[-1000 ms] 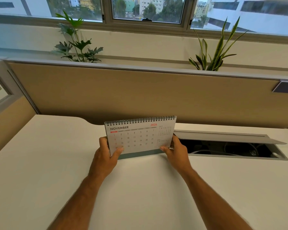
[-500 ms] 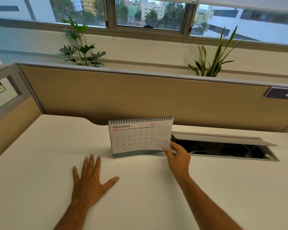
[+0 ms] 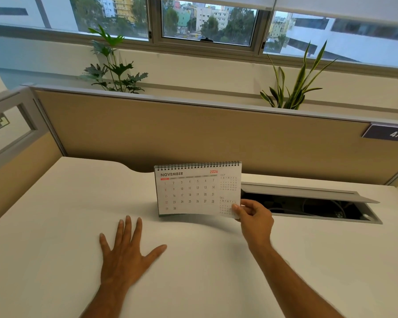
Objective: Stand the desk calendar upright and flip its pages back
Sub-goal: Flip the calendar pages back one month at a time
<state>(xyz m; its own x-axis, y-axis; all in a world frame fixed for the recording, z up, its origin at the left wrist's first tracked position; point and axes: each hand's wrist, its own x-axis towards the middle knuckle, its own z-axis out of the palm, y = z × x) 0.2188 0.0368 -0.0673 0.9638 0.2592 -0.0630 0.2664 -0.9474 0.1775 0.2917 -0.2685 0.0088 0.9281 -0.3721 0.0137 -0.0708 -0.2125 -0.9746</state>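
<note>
The spiral-bound desk calendar stands upright near the back of the white desk, its front page showing November 2026. My right hand pinches the lower right corner of that front page between thumb and fingers, and the page's bottom edge is lifted a little off the stand and curves forward. My left hand lies flat on the desk in front and to the left of the calendar, palm down, fingers spread, holding nothing.
Right of the calendar an open cable tray is sunk into the desk, its grey lid raised. A beige partition with a sign reading 473 closes the back. Two potted plants stand behind it under the window.
My left hand let go of the calendar and came down flat on the desk. My right hand has taken the November page's lower right corner and lifted it slightly.
</note>
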